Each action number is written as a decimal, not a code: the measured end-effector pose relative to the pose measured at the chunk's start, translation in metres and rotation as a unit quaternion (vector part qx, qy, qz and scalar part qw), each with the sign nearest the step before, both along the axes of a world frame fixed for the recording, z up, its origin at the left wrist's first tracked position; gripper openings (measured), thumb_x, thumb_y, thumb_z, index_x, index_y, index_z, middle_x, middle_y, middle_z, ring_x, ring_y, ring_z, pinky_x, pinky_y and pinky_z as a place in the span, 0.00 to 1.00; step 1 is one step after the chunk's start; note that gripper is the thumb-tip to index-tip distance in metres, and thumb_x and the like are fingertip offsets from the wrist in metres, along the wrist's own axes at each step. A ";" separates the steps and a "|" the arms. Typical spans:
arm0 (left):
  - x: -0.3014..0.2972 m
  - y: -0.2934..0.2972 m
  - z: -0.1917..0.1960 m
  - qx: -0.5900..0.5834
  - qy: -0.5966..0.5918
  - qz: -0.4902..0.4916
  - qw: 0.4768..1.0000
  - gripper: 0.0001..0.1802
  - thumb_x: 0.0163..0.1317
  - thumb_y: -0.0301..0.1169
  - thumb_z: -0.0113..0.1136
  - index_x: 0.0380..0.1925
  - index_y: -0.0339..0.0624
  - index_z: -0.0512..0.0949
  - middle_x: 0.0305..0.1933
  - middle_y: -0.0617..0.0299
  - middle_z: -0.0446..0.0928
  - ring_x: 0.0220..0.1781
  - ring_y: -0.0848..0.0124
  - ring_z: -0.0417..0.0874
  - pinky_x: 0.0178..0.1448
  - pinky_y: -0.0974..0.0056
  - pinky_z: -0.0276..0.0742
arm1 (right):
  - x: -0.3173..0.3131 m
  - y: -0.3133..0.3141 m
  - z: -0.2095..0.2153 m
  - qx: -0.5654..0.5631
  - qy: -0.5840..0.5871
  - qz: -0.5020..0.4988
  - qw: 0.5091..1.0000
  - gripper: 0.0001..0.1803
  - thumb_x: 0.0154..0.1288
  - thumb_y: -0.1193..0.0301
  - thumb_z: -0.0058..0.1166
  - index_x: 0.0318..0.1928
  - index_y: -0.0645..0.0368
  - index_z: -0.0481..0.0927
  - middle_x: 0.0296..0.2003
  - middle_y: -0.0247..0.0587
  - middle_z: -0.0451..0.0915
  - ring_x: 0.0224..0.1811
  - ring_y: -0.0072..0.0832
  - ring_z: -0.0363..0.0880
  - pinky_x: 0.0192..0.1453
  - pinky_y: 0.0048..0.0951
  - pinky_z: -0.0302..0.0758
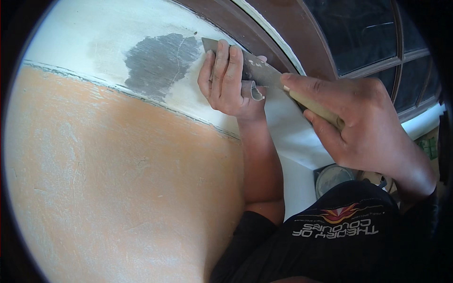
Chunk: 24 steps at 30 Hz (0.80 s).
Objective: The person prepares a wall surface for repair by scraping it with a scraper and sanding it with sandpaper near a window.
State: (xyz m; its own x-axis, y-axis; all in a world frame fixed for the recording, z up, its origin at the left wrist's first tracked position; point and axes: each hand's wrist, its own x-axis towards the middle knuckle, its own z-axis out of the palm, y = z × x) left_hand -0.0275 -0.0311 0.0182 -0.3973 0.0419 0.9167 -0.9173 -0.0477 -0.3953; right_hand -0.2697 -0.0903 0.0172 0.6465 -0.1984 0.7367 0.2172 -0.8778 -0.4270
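Observation:
My left hand point(226, 82) is closed round a thin metal putty blade with a rolled edge point(256, 92), and its fingers hide much of the metal. My right hand point(361, 120) grips the pale handle point(318, 107) of a putty knife, its index finger and thumb stretched along it. The knife's grey blade point(271, 74) reaches over to the left hand, and the two tools overlap there; whether they touch I cannot tell. Just left of the fingers, a dark grey patch point(158, 63) with a thin crack line marks the white wall band point(101, 23).
Below a rough dark seam spreads an orange, scuffed wall surface point(118, 174). A brown frame point(264, 26) curves along the top right, next to dark glass panes point(354, 33). Low beside my body stands a round container point(332, 180) with grey contents.

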 end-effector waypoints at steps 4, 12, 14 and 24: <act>-0.003 -0.004 0.002 -0.010 0.004 0.007 1.000 0.20 0.61 0.39 0.68 0.49 0.40 0.84 0.52 0.52 0.87 0.55 0.55 0.85 0.64 0.53 0.75 | 0.001 0.002 -0.001 -0.009 -0.022 -0.019 1.000 0.26 0.55 0.86 0.59 0.58 0.67 0.81 0.47 0.58 0.85 0.40 0.47 0.88 0.43 0.35 0.84; -0.004 0.000 0.001 0.007 0.006 0.010 1.000 0.22 0.53 0.28 0.72 0.50 0.39 0.85 0.55 0.51 0.85 0.58 0.53 0.82 0.65 0.54 0.74 | 0.005 -0.006 -0.005 -0.008 -0.056 0.000 0.998 0.25 0.55 0.85 0.59 0.57 0.66 0.82 0.47 0.57 0.86 0.41 0.47 0.89 0.45 0.35 0.84; 0.000 0.000 0.002 0.009 0.000 0.015 1.000 0.22 0.53 0.27 0.72 0.50 0.39 0.85 0.56 0.52 0.85 0.58 0.53 0.81 0.65 0.54 0.74 | 0.006 -0.007 -0.002 -0.037 -0.043 -0.015 0.998 0.25 0.55 0.85 0.59 0.57 0.65 0.82 0.47 0.58 0.86 0.41 0.47 0.89 0.45 0.35 0.84; 0.001 -0.006 -0.002 -0.017 0.014 -0.012 1.000 0.22 0.52 0.26 0.73 0.50 0.39 0.85 0.55 0.53 0.86 0.58 0.54 0.82 0.65 0.55 0.74 | 0.007 -0.001 -0.004 -0.001 -0.036 -0.002 0.999 0.26 0.56 0.84 0.59 0.58 0.64 0.82 0.47 0.58 0.85 0.42 0.48 0.88 0.47 0.36 0.84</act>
